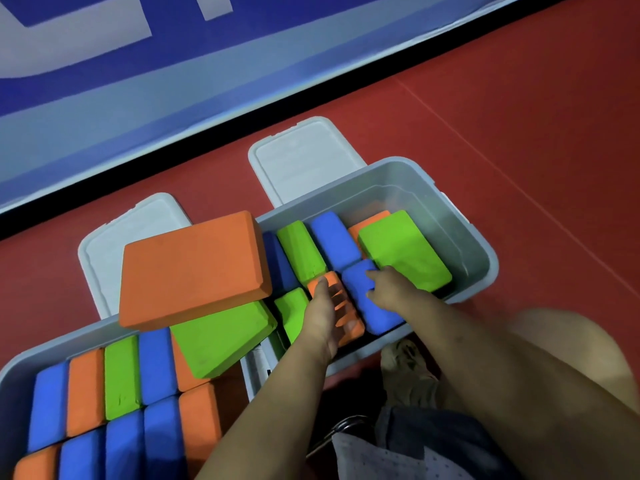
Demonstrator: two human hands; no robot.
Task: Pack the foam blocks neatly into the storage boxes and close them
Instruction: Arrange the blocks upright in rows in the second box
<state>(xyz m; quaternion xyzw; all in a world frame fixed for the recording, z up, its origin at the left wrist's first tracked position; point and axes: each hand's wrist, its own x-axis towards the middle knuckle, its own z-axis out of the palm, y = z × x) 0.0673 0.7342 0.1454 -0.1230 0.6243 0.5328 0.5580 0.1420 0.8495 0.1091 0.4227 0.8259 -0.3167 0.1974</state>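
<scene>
the left hand's fingers (337, 299) lay spread and fairly straight on the orange block (341, 308) standing on edge in the right box (485, 251); the right hand (388, 289), just beyond, curled round the blue block (372, 299) beside it, both blocks' long axes running away from the person; farther in, a green block (403, 249) lay flat
</scene>
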